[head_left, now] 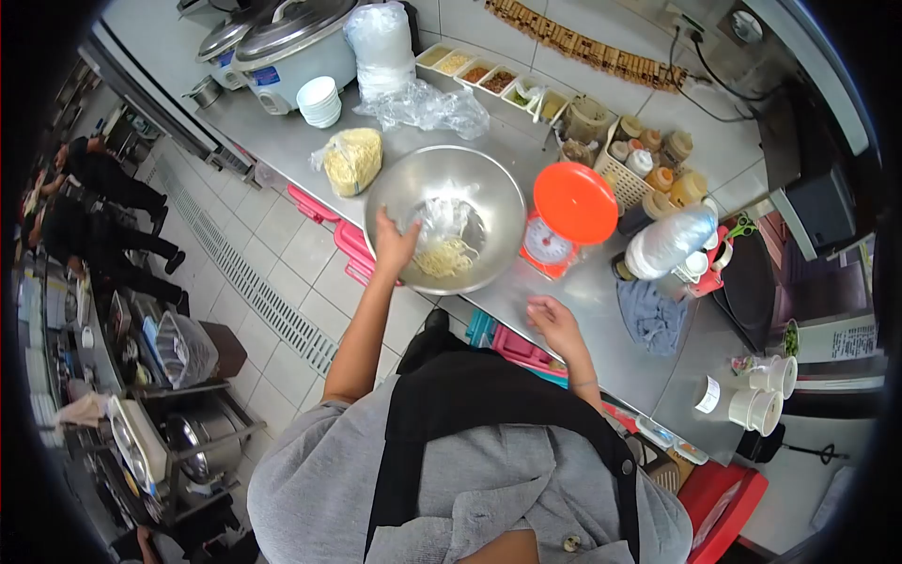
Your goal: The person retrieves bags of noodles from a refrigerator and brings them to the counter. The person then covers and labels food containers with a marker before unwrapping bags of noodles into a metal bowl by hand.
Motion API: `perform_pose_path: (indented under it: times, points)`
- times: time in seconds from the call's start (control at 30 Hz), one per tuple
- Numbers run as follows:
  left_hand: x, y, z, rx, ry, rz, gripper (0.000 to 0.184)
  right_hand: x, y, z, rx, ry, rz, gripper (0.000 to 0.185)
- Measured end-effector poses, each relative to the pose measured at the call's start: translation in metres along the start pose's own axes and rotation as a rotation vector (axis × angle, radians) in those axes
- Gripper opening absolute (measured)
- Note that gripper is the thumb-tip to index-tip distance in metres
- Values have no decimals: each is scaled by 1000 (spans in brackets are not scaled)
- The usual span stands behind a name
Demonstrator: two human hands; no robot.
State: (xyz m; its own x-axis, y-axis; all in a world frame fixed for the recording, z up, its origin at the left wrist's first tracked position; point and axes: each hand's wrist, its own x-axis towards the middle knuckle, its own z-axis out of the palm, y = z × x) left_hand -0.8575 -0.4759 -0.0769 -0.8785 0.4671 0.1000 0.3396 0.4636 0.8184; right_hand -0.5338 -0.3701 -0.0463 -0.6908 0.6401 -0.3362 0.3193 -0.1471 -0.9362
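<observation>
A large steel mixing bowl [503,193] stands at the counter's front edge, with a small heap of pale noodles [444,258] and a crumpled clear plastic bag [445,218] inside. My left hand [396,242] is at the bowl's left side, over the inner wall, thumb and fingers apart; whether it touches the metal is unclear. Empty, with loosely curled fingers apart, my right hand [556,326] hovers by the counter edge. Above it is a kitchen scale [548,246] with an orange pan [575,202]. Left of the bowl sits a bag of yellow noodles [349,162].
Rice cookers [296,47], stacked white bowls [319,101] and a row of condiment trays [498,81] line the back. To the right are a basket of bottles [615,174], a blue cloth [651,315] and white tubs [754,409]. Two people in dark clothes [103,216] stand far left.
</observation>
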Motion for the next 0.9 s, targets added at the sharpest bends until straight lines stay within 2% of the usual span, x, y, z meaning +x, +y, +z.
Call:
perform_pose_path:
  times: [0.03, 0.1, 0.13, 0.2, 0.23, 0.3, 0.33, 0.37, 0.4, 0.43, 0.5, 0.53, 0.57, 0.6, 0.63, 0.73, 0.8, 0.83, 0.9]
  points:
    - [7, 0, 4, -5, -8, 3, 69, 20, -15, 21, -30, -28, -102, 27]
    - [8, -4, 15, -639, -5, -287, 52, 50, -47, 63, -77, -68, -208, 28]
    - [4, 0, 17, -638, -18, -299, 52, 61, -65, 84, -88, -78, -217, 29]
    - [-8, 14, 15, -1171, -99, -321, 36, 83, -85, 119, -202, 26, -217, 33]
    - [-14, 17, 14, -1175, -104, -328, 36, 93, -89, 131, -206, 30, -210, 33]
    - [-24, 18, 11, -1432, -383, -608, 33, 110, -88, 147, -443, 186, -184, 38]
    - [-24, 12, 14, -1435, -386, -616, 33, 116, -80, 150, -492, 222, -251, 36]
    - [-25, 4, 18, -1441, -486, -670, 33, 120, -72, 150, -496, 223, -244, 36]
    - [-26, -3, 23, -1444, -587, -723, 33, 123, -64, 150, -604, 246, -267, 31]
    - [-24, -2, 23, -1447, -589, -730, 33, 122, -63, 150, -712, 267, -291, 27]
    - [-21, 2, 25, -1268, -684, -699, 28, 117, -61, 150, -722, 332, -353, 23]
    - [-21, 5, 26, -1269, -688, -704, 28, 113, -64, 150, -726, 397, -419, 19]
    - [-21, 11, 27, -1133, -663, -684, 25, 111, -67, 149, -730, 398, -416, 19]
    - [-21, 15, 29, -1000, -637, -659, 23, 109, -71, 146, -781, 439, -522, 15]
    - [-19, 14, 33, -1002, -641, -657, 23, 109, -74, 144, -830, 481, -632, 12]
    - [-17, 11, 48, -983, -721, -570, 24, 107, -76, 138, -795, 377, -655, 9]
    - [-14, 15, 60, -1142, -656, -292, 30, 102, -79, 140, -725, 364, -686, 8]
    - [-12, 22, 56, -1144, -660, -289, 30, 99, -81, 141, -653, 345, -716, 8]
    - [-5, 45, 41, -1243, -786, -367, 42, 95, -88, 138, -633, 320, -702, 7]
